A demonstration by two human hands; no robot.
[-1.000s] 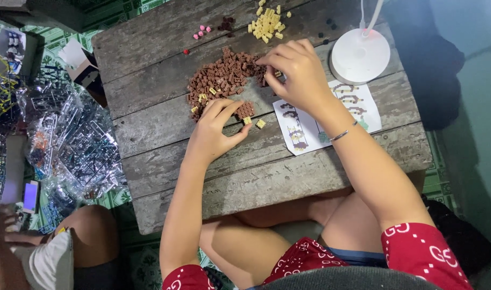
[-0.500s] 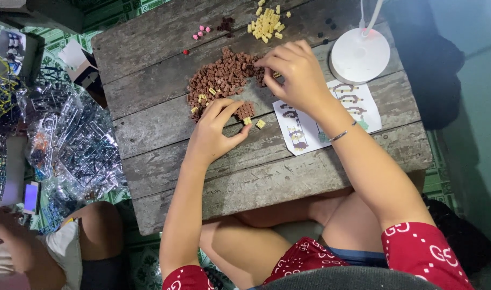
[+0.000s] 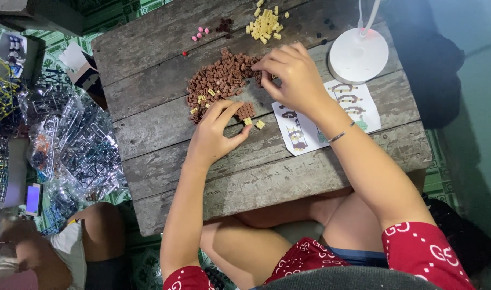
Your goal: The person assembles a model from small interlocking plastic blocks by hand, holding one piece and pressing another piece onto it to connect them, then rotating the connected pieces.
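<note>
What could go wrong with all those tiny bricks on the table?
The right hand picks at the edge of the brown brick pile; a nudge might scatter bricks into the gaps between the table's planks. The loose yellow brick by the left hand could get brushed away.

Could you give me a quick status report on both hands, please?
Left hand steadying small brown block assembly. Right hand picking in brown brick pile. Nothing obstructing.

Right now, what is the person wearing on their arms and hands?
Both arms are bare, with no gloves or rings that I can see. The right hand has a thin silver bracelet round its wrist. The left hand wears nothing. Short red sleeves with a white pattern cover the upper arms.
</note>
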